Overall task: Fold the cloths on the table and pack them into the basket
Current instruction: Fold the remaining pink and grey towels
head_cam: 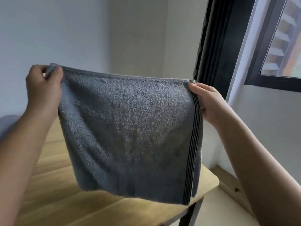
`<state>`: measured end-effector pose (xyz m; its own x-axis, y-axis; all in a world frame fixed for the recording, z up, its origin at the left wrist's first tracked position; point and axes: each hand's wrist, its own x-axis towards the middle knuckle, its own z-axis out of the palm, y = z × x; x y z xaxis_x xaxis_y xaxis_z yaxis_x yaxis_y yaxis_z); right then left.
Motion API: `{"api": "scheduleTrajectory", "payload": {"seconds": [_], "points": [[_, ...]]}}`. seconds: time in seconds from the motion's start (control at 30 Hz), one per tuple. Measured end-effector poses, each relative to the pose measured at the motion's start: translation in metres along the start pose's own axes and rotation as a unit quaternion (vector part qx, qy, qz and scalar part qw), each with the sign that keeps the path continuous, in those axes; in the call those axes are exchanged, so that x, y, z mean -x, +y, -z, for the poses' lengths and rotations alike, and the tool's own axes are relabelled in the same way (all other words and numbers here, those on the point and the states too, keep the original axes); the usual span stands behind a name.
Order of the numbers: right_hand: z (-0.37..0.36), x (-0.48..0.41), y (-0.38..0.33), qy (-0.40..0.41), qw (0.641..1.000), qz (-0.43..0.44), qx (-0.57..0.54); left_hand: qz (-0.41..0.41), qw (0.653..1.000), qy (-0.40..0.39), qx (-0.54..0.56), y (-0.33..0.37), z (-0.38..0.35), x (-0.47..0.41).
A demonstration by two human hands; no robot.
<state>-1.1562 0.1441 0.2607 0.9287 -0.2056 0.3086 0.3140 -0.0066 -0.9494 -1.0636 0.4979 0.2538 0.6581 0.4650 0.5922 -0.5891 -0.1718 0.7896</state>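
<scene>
A grey terry cloth [130, 132] with dark stripes along its right edge hangs spread in the air above the wooden table [68, 206]. My left hand [43, 88] pinches its top left corner. My right hand [210, 103] grips its top right corner by the striped band. The cloth looks doubled, with a second layer showing at the right edge. Its lower edge hangs just over the tabletop. No basket is in view.
The table's rounded right corner [211, 178] and a dark leg [190, 216] show below the cloth. A white wall stands behind, with a dark window frame [211, 46] at the right. A pale grey shape [6, 124] lies at the far left edge.
</scene>
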Motion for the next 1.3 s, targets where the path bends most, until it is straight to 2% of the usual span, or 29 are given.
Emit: {"api": "scheduleTrajectory", "payload": {"seconds": [0.17,0.4,0.47,0.53,0.6,0.67,0.73,0.8,0.9,0.93,1.03,1.13,1.23,1.3], "points": [[-0.015,-0.018,0.059,0.037,0.993,-0.077,0.08,0.049,0.989,-0.01,-0.142,-0.039,-0.008,0.007],[-0.018,-0.016,0.116,0.041,0.984,-0.102,0.138,0.096,0.939,-0.108,-0.311,-0.094,-0.017,0.047],[-0.018,-0.015,0.123,0.041,0.984,-0.102,0.138,0.04,0.915,-0.126,-0.381,-0.094,-0.021,0.072],[-0.017,-0.014,0.128,0.039,0.985,-0.106,0.131,-0.061,0.906,-0.196,-0.371,-0.091,-0.026,0.119],[-0.016,-0.013,0.133,0.037,0.986,-0.107,0.125,-0.113,0.867,-0.364,-0.32,-0.082,-0.031,0.177],[-0.014,-0.013,0.139,0.036,0.985,-0.102,0.137,-0.141,0.797,-0.503,-0.304,-0.074,-0.037,0.232],[-0.011,-0.013,0.145,0.04,0.982,-0.091,0.162,-0.206,0.747,-0.553,-0.307,-0.071,-0.046,0.272],[-0.006,-0.011,0.151,0.045,0.977,-0.075,0.195,-0.248,0.712,-0.572,-0.322,-0.07,-0.058,0.296],[0.004,-0.008,0.168,0.057,0.964,-0.06,0.253,-0.24,0.671,-0.601,-0.361,-0.076,-0.068,0.311],[0.008,-0.006,0.174,0.062,0.96,-0.059,0.267,-0.225,0.672,-0.603,-0.365,-0.078,-0.07,0.313],[0.017,0.005,0.196,0.063,0.952,-0.051,0.295,-0.197,0.731,-0.558,-0.339,-0.085,-0.074,0.315],[0.021,0.015,0.222,0.058,0.957,-0.088,0.27,-0.17,0.776,-0.512,-0.326,-0.092,-0.077,0.32],[0.026,0.019,0.255,0.038,0.958,-0.115,0.259,-0.187,0.793,-0.488,-0.313,-0.096,-0.083,0.333],[0.027,0.024,0.26,0.028,0.951,-0.106,0.29,-0.219,0.8,-0.461,-0.316,-0.099,-0.086,0.338]]}}
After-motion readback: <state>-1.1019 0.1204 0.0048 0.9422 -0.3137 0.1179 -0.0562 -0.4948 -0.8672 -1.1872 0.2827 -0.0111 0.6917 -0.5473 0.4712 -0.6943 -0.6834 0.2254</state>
